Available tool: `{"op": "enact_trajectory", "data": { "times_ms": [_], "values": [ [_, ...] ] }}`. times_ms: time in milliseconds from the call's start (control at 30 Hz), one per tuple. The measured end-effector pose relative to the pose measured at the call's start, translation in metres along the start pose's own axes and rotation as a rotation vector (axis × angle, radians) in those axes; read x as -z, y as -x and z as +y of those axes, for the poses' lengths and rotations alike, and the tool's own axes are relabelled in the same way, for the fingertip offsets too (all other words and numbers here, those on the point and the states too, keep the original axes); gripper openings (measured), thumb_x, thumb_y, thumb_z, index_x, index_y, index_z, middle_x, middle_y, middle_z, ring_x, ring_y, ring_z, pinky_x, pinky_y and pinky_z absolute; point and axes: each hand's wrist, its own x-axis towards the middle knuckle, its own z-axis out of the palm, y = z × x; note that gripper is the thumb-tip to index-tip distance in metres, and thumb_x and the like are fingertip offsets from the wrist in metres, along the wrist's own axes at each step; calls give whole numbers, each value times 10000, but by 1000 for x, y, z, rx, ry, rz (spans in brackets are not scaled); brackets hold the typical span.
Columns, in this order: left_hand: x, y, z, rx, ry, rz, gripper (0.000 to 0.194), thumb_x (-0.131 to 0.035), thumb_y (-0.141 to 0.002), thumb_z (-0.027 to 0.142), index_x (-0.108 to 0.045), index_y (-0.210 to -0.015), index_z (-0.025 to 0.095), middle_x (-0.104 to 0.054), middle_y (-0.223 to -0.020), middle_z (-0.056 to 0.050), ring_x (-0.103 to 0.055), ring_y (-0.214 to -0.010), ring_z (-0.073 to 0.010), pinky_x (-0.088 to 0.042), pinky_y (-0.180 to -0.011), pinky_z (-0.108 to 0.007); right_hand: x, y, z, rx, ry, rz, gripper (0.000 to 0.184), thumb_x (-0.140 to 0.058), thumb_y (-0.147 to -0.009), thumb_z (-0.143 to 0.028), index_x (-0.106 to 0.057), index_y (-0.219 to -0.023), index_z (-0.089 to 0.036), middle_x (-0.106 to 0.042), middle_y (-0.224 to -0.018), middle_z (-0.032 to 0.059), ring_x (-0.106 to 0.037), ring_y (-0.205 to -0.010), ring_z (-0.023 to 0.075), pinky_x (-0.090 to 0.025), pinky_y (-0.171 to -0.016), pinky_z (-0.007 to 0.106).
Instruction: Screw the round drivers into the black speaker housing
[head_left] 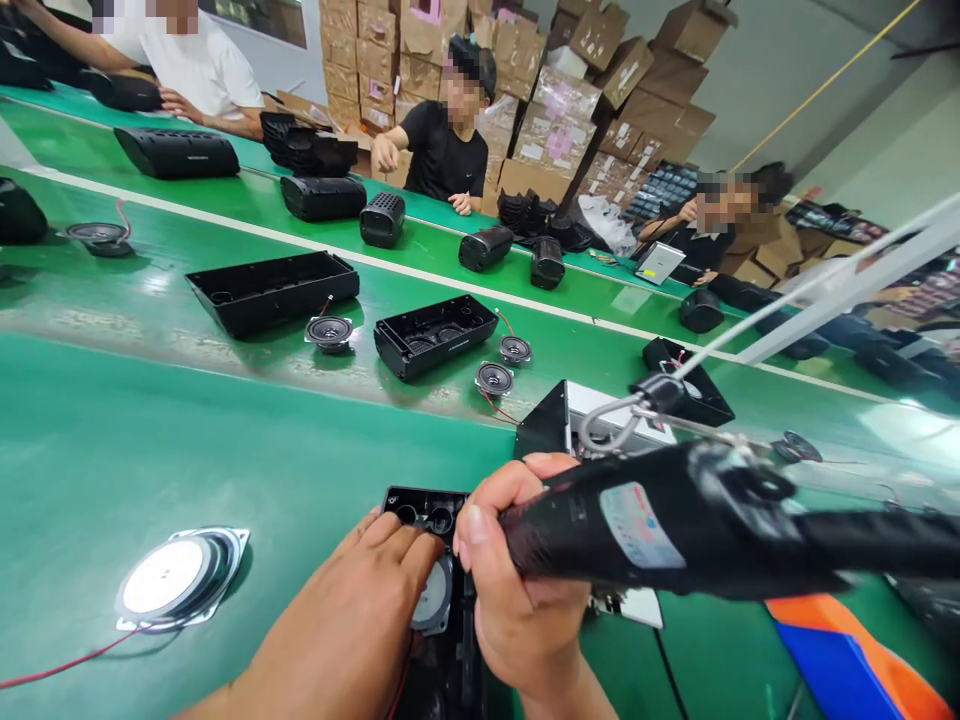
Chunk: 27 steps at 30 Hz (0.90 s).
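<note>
Holding a fat black electric screwdriver point(660, 520), the right hand point(517, 590) is shut tight around the tool's front end at the bottom middle of the frame. The tool's body runs off to the right edge, and a thin wire loop holds it to a white bar above. Its tip is hidden behind the fingers.

Just left of it, the left hand point(360, 620) lies flat with its fingers pressing down on a long black plastic speaker shell point(429, 512). It grips nothing. The shell sits right under both hands on the green worktop point(150, 440), and its near end is cut off by the bottom of the frame. Inside the shell is a round grey speaker part point(435, 598), half hidden by the fingers, with small round holes at the far end.

At the lower left lies a shiny round silver speaker with a red wire point(180, 578), well apart from the hands.

Farther up, on the green moving belt point(225, 215), sit two open black shells point(352, 310) with small round speakers beside them. What is inside these shells is hard to make out.

At the top of the frame, other people sit at the far side, in front of stacked brown cardboard boxes point(555, 90).
</note>
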Motion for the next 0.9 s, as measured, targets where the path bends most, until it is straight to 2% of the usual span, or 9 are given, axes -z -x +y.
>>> {"op": "enact_trajectory", "data": {
  "times_ms": [267, 333, 433, 500, 567, 633, 700, 767, 900],
  "values": [
    [-26, -8, -32, -120, -94, 208, 558, -589, -897, -24, -851, -1331, 209, -838, -1464, -186, -776, -1416, -416, -612, -1290, -622, -15, -15, -9, 45, -80, -66, 228, -762, -934, -122, -651, -1055, -280, -727, -861, -16, -708, -678, 196, -662, -642, 300],
    [-28, -10, -39, -144, -114, 234, 529, -619, -882, 10, -847, -1311, 219, -848, -1442, -184, -786, -1401, -429, -627, -1272, -633, -20, -15, -5, 66, -100, -46, 249, -766, -921, -148, -648, -1089, -289, -711, -829, -41, -690, -642, 186, -657, -637, 295],
    [-28, -12, -44, -146, -115, 259, 496, -667, -851, 46, -838, -1287, 209, -859, -1401, -194, -791, -1388, -446, -636, -1253, -638, -27, -12, -2, 72, -96, 23, 288, -694, -1019, -240, -634, -1290, -314, -682, -869, -61, -665, -661, 177, -635, -695, 323],
    [-27, -11, -46, -157, -96, 278, 499, -668, -841, 54, -833, -1285, 212, -861, -1386, -186, -806, -1350, -435, -657, -1213, -615, -26, -11, -9, 71, -95, 32, 178, -641, -1080, -278, -628, -1252, -325, -640, -865, -69, -648, -663, 171, -618, -698, 331],
    [-28, -9, -48, -172, -72, 302, 526, -658, -829, 58, -831, -1294, 235, -868, -1335, -149, -830, -1273, -405, -685, -1137, -574, -17, -11, -26, 98, -119, 55, 76, -662, -1099, -282, -619, -1149, -320, -611, -859, -70, -619, -628, 152, -602, -644, 301],
    [-29, -7, -48, -168, -44, 303, 538, -651, -826, 66, -832, -1293, 261, -866, -1283, -107, -835, -1219, -378, -691, -1072, -531, 1, -13, -50, 176, -154, 159, 129, -703, -1097, -259, -628, -1181, -322, -627, -857, -71, -601, -592, 135, -591, -598, 273],
    [-29, -5, -47, -157, -18, 290, 513, -647, -832, 64, -834, -1263, 269, -860, -1300, -91, -821, -1246, -365, -675, -1064, -506, 24, -17, -75, 248, -141, 313, 363, -720, -1110, -236, -580, -1423, -354, -608, -744, -117, -592, -540, 144, -587, -593, 280],
    [-29, -3, -45, -152, 4, 276, 481, -650, -832, 54, -832, -1220, 271, -853, -1347, -93, -802, -1301, -363, -669, -1040, -479, 47, -21, -92, 307, -76, 392, 518, -766, -1076, -213, -539, -1518, -358, -623, -727, -135, -537, -476, 141, -555, -537, 284],
    [-29, -4, -45, -166, 30, 279, 480, -666, -830, 33, -823, -1210, 281, -855, -1370, -87, -801, -1316, -360, -660, -1029, -466, 78, -22, -94, 348, 49, 391, 543, -795, -1060, -173, -529, -1490, -371, -660, -755, -136, -541, -523, 150, -568, -591, 302]
  ]
}}
